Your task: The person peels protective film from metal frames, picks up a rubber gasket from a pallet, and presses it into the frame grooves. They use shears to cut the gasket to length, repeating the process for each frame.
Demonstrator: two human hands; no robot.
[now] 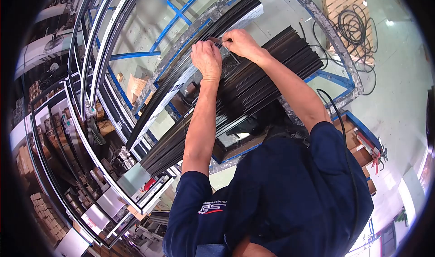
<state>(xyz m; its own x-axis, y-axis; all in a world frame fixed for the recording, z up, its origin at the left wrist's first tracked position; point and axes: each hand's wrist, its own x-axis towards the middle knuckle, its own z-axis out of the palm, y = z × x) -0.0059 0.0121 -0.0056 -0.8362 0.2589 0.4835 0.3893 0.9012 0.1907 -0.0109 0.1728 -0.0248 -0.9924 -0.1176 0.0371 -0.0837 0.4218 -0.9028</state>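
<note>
My left hand (pixel 207 60) is closed, its fingers curled over a thin dark strip (pixel 215 40) above the rack. Close by on the right, my right hand (pixel 242 43) pinches the same strip between thumb and fingers. Most of the strip is hidden by my fingers. Beneath my forearms lies a wide bundle of long black profiles (pixel 290 60), running from lower left to upper right. Beyond my hands a second, narrower bundle of black lengths (pixel 226 16) lies beside a pale, shiny strip (pixel 247 17).
The bundles rest on a blue-edged metal frame (pixel 349 71). Coiled black cable (pixel 353 26) lies on a wooden pallet (pixel 333 5) at upper right. Long curved-looking profiles (pixel 97 44) and crowded shelving stand at left. A blue-rimmed tray (pixel 362 125) with tools sits at right.
</note>
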